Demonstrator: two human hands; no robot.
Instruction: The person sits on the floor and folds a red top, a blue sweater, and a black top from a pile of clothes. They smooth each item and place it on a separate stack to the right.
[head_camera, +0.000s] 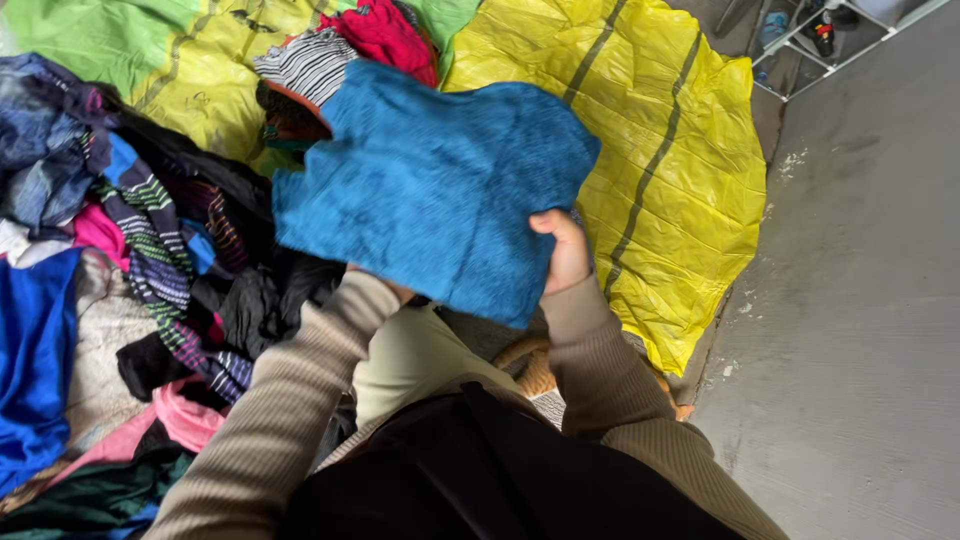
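A folded blue fuzzy cloth (430, 185) is held up in front of me, above my lap. My right hand (563, 250) grips its lower right edge, thumb on the front. My left hand is hidden behind the cloth's lower left part; only its ribbed beige sleeve (300, 380) shows, reaching up under the cloth. Behind the cloth lie a black-and-white striped garment (305, 65) and a red garment (385, 35).
A pile of mixed clothes (130, 270) covers the left side, with a bright blue piece (35, 350) and pink pieces. A yellow plastic sheet with grey stripes (670, 180) spreads on the grey concrete floor (860, 300). A white wire rack (820, 40) stands at the top right.
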